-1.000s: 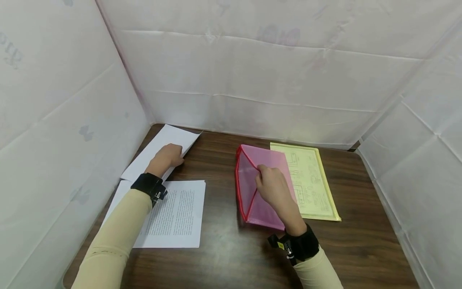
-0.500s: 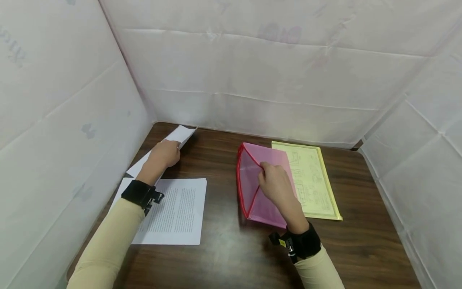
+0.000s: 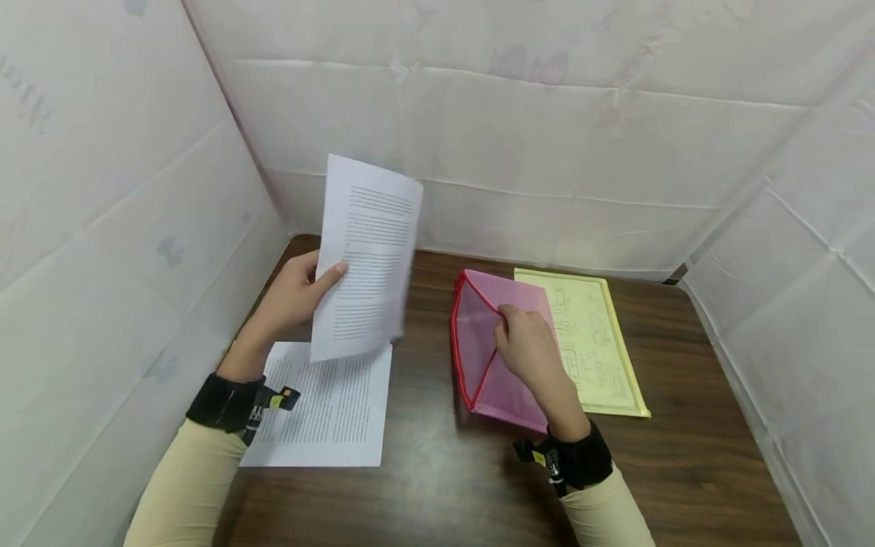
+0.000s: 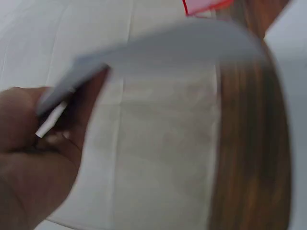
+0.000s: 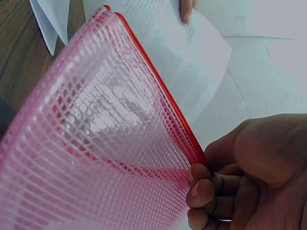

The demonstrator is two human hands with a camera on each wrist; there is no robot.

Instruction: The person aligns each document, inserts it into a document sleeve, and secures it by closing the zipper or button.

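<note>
My left hand (image 3: pixel 294 296) grips a printed white sheet (image 3: pixel 365 258) by its left edge and holds it upright above the table's back left part. In the left wrist view the sheet (image 4: pixel 158 52) is a grey blur above my fingers (image 4: pixel 38 139). My right hand (image 3: pixel 529 346) pinches the upper red-edged flap of a pink mesh zip pouch (image 3: pixel 481 349) and holds its mouth open toward the left. The right wrist view shows the pouch mesh (image 5: pixel 96 134) with my fingers (image 5: pixel 211 191) on its red rim.
Another printed page (image 3: pixel 328 410) lies flat on the brown table (image 3: pixel 437 471) under my left forearm. A yellow folder (image 3: pixel 595 342) with drawings lies right of the pouch. White fabric walls (image 3: pixel 513 144) close in the back and both sides.
My left hand has lifted the white sheet off the table's back left corner and turned it upright, printed side toward me. The right hand keeps the pouch open.
</note>
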